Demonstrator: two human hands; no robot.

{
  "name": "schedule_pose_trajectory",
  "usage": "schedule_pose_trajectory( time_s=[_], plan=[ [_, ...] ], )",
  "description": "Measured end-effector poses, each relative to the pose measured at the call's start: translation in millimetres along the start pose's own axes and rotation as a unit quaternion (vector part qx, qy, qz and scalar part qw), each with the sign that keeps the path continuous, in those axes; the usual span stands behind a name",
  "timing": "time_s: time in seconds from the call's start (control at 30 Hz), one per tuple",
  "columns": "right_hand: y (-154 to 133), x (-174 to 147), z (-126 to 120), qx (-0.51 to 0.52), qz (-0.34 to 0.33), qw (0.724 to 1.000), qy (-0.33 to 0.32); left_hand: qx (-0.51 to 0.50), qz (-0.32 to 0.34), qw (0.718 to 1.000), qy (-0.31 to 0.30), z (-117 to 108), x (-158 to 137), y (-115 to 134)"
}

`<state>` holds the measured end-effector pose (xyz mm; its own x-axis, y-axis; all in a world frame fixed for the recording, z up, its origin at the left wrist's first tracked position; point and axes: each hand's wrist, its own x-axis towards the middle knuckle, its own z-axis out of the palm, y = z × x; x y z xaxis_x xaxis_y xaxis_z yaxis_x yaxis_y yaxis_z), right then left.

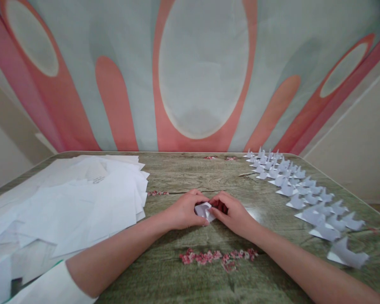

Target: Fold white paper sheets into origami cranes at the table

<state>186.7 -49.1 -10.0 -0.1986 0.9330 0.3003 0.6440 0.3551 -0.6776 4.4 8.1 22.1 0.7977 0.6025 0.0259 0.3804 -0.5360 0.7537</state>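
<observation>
Lower left of frame, nearest: white sleeve [53,289] on the left forearm; the right forearm, bare, runs in from the lower right corner. Bottom centre: a strip of pink blossom [205,256] printed on the wood-grain tabletop [158,274].

Just above it, centre of frame: a small folded white paper [203,210], low over the tabletop, between the two hands. Left hand [185,210] has its grip partly closed, thumb below and fingers above, holding the paper's left side. Right hand [236,214] has a narrower grip, thumb and bent fingertips pinched on the paper's right edge. Whether the paper touches the wood, cannot tell.

Left side of frame: wide, overlapping spread of white sheets [95,207], one with a few lines of print, too blurred to read. Right side: folded paper figures [346,253] with upright points, in slanting rows from the lower right up to the tabletop's far edge.

Top of frame, beyond that edge: a backdrop [117,97] of coral and grey-green shapes, large pale oval at centre.
</observation>
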Motion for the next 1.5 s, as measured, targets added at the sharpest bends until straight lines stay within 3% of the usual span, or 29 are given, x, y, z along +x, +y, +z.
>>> schedule_pose_trajectory(
  time_s=[0.37, 0.63, 0.9, 1.5],
  plan=[
    [-3.0, -1.1, 1.0, -0.012, -0.01, 1.0, 0.021, -0.002, -0.017, 1.0, -0.018, -2.7, -0.5, 2.1],
    [-1.6, -3.1, 4.3, -0.019, -0.02, 0.999, 0.031, 0.016, 0.018, 0.999, -0.045, -7.9, -2.0, 5.5],
    [-2.6, -2.2, 3.6, -0.022, -0.013, 0.999, 0.028, 0.014, 0.025, 0.999, -0.015, -1.7, -1.2, 2.2],
    [-2.8, -2.6, 3.2, -0.021, -0.01, 0.999, 0.024, 0.009, 0.016, 1.0, -0.015, -1.7, 0.2, 0.5]
  ],
)
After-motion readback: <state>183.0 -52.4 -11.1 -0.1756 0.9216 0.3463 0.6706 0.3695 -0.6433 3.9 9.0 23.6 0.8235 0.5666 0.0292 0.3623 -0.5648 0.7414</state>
